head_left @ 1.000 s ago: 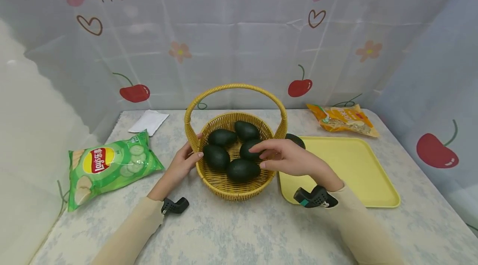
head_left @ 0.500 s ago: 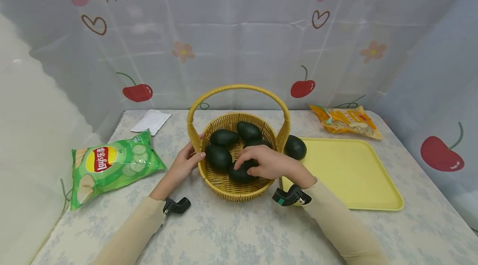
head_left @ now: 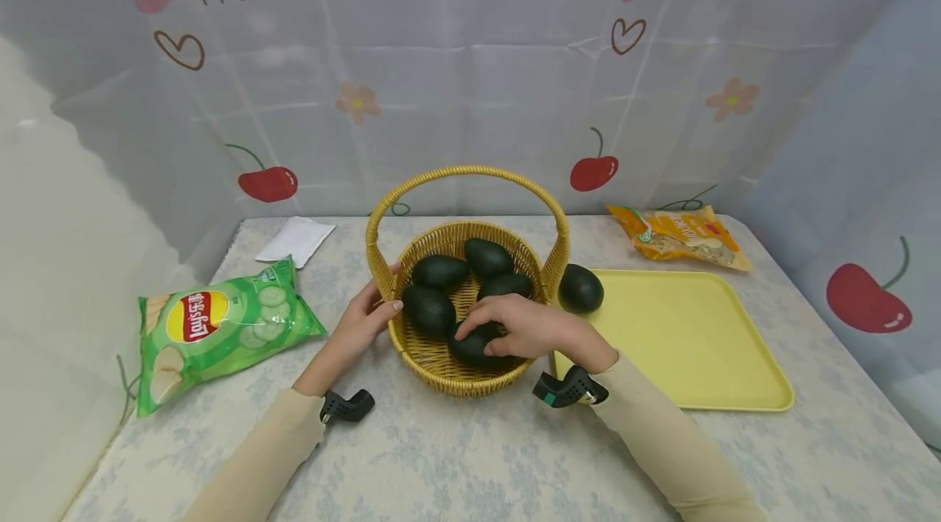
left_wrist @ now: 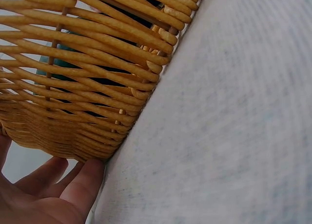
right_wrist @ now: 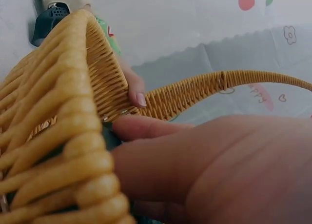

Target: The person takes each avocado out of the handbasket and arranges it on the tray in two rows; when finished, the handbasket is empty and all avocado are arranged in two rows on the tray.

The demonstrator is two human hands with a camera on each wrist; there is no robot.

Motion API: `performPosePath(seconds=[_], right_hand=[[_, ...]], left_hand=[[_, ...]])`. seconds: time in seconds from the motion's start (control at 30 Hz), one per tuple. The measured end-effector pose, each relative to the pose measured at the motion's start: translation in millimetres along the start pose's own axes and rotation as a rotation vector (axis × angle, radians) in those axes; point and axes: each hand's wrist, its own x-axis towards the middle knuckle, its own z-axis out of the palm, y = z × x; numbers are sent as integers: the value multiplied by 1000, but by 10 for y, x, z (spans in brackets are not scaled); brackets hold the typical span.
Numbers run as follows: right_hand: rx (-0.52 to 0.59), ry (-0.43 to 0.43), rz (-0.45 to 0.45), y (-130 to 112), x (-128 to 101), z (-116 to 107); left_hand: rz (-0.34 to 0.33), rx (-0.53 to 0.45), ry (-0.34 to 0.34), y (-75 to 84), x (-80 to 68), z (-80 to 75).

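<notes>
Inside the basket (head_left: 441, 359), the front avocado (head_left: 474, 345) is gripped by the right hand (head_left: 525, 326), the left hand (head_left: 360, 326) is curled on the rim, seen weave-close from the wrists, and open counter (head_left: 470, 457) lies in front.

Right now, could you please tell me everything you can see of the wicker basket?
The wicker basket is round, woven of yellow-tan cane, with a tall arched handle. It stands upright on the pale patterned table, beside the yellow tray. Five dark avocados lie inside. The left hand holds its left rim; the right hand reaches in and grips the nearest avocado.
</notes>
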Motion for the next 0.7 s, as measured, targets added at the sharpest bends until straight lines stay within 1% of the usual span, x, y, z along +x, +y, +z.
performPosePath(seconds=[0.13, 0.3, 0.7], right_hand=[[23, -42, 4, 21, -2, 9], [42, -70, 17, 40, -12, 21], [46, -44, -3, 81, -10, 44]], left_hand=[[-1, -7, 3, 1, -1, 3], [-6, -9, 4, -2, -1, 5], [-12, -7, 4, -9, -2, 4]])
